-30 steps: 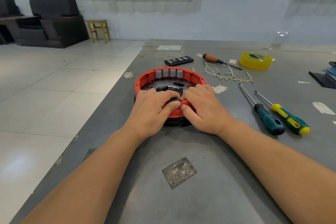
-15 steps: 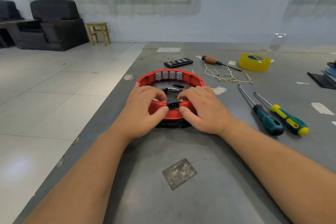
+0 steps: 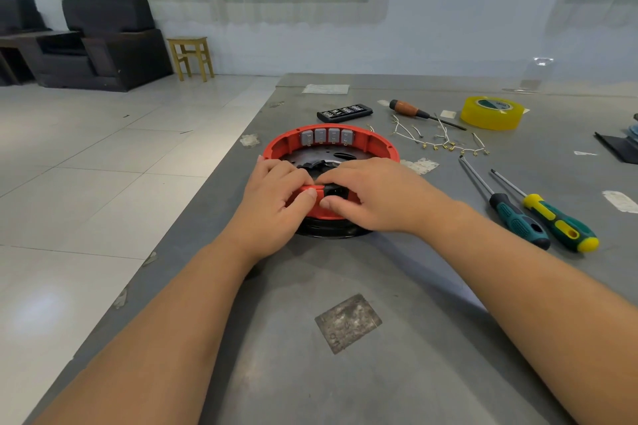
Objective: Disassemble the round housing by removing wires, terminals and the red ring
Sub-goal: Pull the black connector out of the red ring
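The round housing sits on the grey table, a red ring (image 3: 379,145) on a black base (image 3: 328,230). Several grey terminal blocks (image 3: 326,136) line the ring's far inner wall. My left hand (image 3: 276,203) grips the ring's near rim, thumb outside and fingers curled over the top. My right hand (image 3: 376,197) grips the same rim just to the right, thumb against a small black part (image 3: 334,190) set in the rim between the two thumbs. A bunch of loose white wires with brass ends (image 3: 438,140) lies to the right, behind the housing.
Two screwdrivers, teal-handled (image 3: 518,221) and green-yellow (image 3: 559,222), lie to the right. Farther back are a wooden-handled screwdriver (image 3: 407,109), yellow tape roll (image 3: 492,113) and a black bit case (image 3: 344,112). The table's left edge runs close beside the housing; armchairs and a stool stand beyond.
Both hands stay on the near rim. My left thumb has shifted on the red rim and my right hand has slid slightly left over the black part.
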Demonstrator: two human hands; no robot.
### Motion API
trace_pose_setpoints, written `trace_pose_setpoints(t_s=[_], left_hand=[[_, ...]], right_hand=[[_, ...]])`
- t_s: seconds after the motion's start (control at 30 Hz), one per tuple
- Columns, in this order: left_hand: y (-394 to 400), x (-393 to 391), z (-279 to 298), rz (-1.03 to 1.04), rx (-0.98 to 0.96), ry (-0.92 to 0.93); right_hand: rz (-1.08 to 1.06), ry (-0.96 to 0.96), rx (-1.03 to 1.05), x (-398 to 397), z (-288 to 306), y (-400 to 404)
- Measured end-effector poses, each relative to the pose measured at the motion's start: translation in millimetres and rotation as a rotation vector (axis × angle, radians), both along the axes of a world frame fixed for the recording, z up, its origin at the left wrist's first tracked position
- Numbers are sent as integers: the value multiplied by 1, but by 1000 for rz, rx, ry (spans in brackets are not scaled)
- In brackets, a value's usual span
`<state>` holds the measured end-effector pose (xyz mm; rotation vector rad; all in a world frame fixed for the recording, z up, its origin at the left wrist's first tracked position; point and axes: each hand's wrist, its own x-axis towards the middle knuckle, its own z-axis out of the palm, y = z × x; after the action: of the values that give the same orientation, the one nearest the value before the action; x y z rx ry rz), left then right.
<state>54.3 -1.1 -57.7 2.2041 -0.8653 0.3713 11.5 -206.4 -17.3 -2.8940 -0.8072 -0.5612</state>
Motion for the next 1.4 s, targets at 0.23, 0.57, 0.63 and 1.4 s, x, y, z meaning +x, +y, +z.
trace_pose_setpoints(t_s=[0.23,0.57,0.63,1.4], left_hand=[[1,3,-6,-8,-11,-3],[2,6,-9,-8,-20,3],[3,6,-9,0,-15,-10],[-15,-11,-7,206,161,-343]], right_hand=[[-64,-115,-26,-1,-17,3],[-76,-162,49,-1,-20,5],[-75,-149,30,-2,-18,5],[-987,125,48,-26,-10,-88]])
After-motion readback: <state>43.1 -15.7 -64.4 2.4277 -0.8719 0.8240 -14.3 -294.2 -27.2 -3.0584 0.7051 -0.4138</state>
